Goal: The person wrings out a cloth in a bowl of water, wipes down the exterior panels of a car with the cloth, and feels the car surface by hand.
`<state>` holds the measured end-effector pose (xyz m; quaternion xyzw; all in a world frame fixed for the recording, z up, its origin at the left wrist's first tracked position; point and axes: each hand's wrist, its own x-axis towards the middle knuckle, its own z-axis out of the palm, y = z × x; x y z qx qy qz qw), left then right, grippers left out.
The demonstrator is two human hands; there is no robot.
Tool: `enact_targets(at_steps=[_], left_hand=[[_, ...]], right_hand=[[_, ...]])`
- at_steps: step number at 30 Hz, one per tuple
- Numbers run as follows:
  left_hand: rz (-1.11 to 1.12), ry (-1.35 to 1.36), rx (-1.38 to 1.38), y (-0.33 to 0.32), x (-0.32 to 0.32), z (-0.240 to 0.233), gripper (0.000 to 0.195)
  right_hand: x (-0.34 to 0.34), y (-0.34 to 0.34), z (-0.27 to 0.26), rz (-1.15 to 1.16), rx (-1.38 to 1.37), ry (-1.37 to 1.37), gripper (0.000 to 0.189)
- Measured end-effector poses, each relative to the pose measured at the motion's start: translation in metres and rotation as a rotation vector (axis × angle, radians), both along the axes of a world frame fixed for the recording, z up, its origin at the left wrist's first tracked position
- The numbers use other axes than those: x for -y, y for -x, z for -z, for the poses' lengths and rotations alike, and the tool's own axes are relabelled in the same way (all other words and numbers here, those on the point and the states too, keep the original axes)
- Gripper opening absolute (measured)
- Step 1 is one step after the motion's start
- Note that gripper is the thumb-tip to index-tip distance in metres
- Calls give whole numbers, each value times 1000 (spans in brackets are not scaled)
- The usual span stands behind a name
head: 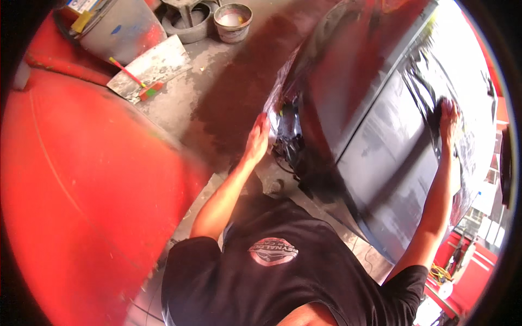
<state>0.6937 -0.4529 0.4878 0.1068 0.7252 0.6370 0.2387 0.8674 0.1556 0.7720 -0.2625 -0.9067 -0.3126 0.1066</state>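
Ahead of me and to the right is a dark grey car body (387, 134) with dull, patchy panels. Clear plastic film (281, 81) hangs along its left end, and my left hand (257, 136) has its fingers closed at the film's edge. Over the car's upper right side lies more shiny, wrinkled film (432, 77). On that film sits my right hand (450, 118), its fingers bent beside a dark patch; whether it grips the film is unclear. Strong glare washes out the surface around it.
A red car panel (89, 171) fills the left side. Behind it stand a paint-stained drum (122, 32), a worn board (163, 61) with a red-handled brush (134, 77), a tire (187, 34) and a bucket (233, 30). Red shelving (473, 269) with cables is at lower right.
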Motion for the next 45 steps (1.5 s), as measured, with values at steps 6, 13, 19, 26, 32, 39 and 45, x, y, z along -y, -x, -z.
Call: enact_targets(at_steps=[6,13,19,26,32,39,45], left_hand=[[291,-317,-18,117,-90,4,68],[482,-274,43,208,-224,26,82],[526,-163,76,263,-283,19,84],[519,-195,-91,205,-231,4,83],[540,-179,-155,169,-164,-10,76],[571,-197,-201,152,-138,-25,77],[540,-189,-119,205,-222,-9,79]], right_hand=[[-34,-46,-24,-55,89,81,54],[17,-21,-30,-23,-204,372,35],[24,-14,-30,66,-102,432,42],[-16,-42,-42,-131,-59,288,35],[-15,-36,-37,-94,166,181,41],[-9,-38,-44,89,-140,502,43],[31,-11,-37,164,-203,478,37]])
